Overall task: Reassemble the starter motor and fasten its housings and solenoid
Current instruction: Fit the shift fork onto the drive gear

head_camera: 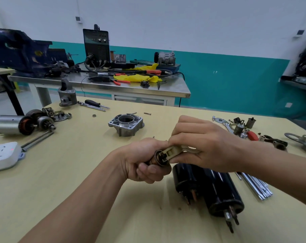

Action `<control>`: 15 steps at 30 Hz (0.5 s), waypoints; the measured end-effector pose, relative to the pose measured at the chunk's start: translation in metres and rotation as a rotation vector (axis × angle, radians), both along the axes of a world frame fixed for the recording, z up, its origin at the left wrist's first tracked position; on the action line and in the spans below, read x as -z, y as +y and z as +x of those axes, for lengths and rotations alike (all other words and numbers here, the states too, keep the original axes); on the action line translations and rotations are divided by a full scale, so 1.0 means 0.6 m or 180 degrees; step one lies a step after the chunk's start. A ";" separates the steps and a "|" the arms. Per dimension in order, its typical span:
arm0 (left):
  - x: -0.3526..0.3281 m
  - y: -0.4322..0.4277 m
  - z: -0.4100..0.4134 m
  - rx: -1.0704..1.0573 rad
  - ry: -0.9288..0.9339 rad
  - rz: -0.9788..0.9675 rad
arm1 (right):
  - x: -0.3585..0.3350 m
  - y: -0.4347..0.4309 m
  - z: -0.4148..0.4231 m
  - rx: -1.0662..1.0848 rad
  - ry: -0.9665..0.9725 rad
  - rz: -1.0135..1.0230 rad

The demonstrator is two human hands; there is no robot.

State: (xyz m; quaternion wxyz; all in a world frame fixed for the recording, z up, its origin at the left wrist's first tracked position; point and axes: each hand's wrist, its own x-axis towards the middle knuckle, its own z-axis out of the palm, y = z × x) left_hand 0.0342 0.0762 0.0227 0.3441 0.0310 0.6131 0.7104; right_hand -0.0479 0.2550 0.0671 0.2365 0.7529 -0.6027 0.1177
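Gripping a brown metal cylinder with a ringed end [158,156] in the left hand [145,163], all fingers curled tightly round the body, thumb folded underneath. Pinching a beige plastic forked lever [175,151] between thumb and fingertips of the right hand [206,144], remaining fingers loosely bent below. Holding the slotted end of the lever against the ringed end of the cylinder, both clear of the pale yellow wooden tabletop [78,172], near its front centre.

Just beneath the right wrist, lying on the tabletop: a short black cylindrical solenoid with copper terminals [183,178], touching a longer black cylindrical motor body [222,193], studs pointing toward the near edge. Right of these, a bundle of long chrome rods [257,187]. Beyond the hands, well apart, a grey cast aluminium housing with a round bore [125,124], standing bore upward. At far left, a copper-wound armature [26,125] beside a silver metal sleeve [5,124], near a white power strip [3,155].
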 end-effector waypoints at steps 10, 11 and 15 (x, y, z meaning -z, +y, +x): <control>-0.010 0.029 -0.013 -0.2588 0.1083 0.0809 | 0.023 -0.015 0.013 0.1367 -0.3345 -0.0293; -0.007 0.034 -0.015 -0.2940 0.1364 0.0718 | 0.021 -0.025 0.018 0.1475 -0.3550 -0.0362; 0.002 0.044 -0.018 -0.3605 0.2272 0.0236 | 0.010 -0.055 0.032 0.1816 -0.3649 -0.0225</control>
